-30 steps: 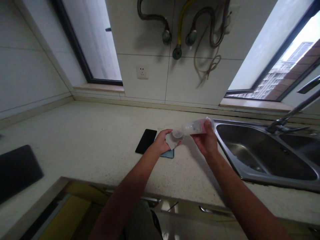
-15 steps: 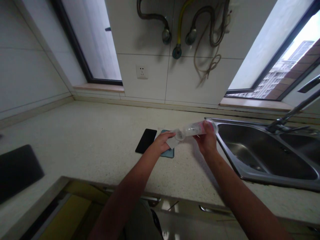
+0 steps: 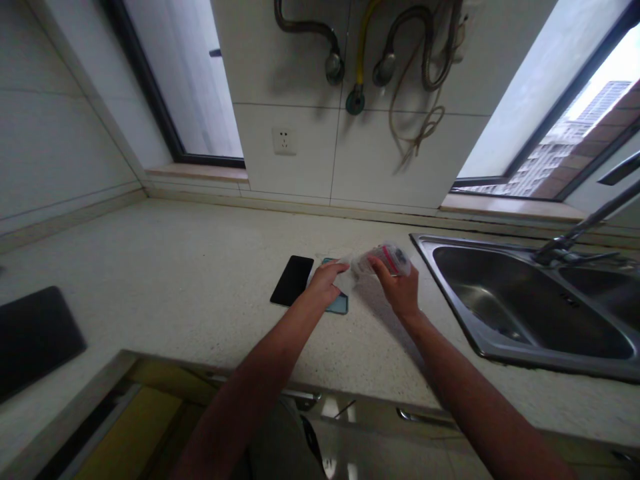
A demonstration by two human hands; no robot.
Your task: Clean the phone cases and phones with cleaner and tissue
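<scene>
My right hand (image 3: 403,287) is wrapped around a clear plastic bottle (image 3: 385,257) with a pink-red band, held tilted above the counter with its narrower end towards the left. My left hand (image 3: 326,279) is closed at that end, its thumb and fingers pinching a thin, whitish piece (image 3: 345,259) that looks like a tissue or wipe; blur hides its exact kind. Beneath the left hand lies a light blue phone case (image 3: 338,304), partly covered. Beside it on the left is a black-screened phone (image 3: 293,280), flat on the counter.
A steel double sink (image 3: 505,293) with a faucet (image 3: 560,247) is set into the pale counter (image 3: 175,267) on the right. A dark flat panel (image 3: 37,340) lies at the far left. Below the front edge, a drawer (image 3: 135,427) stands open. Hoses (image 3: 425,47) hang on the wall.
The bottle has turned and moved a little left, its base now facing more towards me. My right hand has shifted left with it. My left hand has hardly moved.
</scene>
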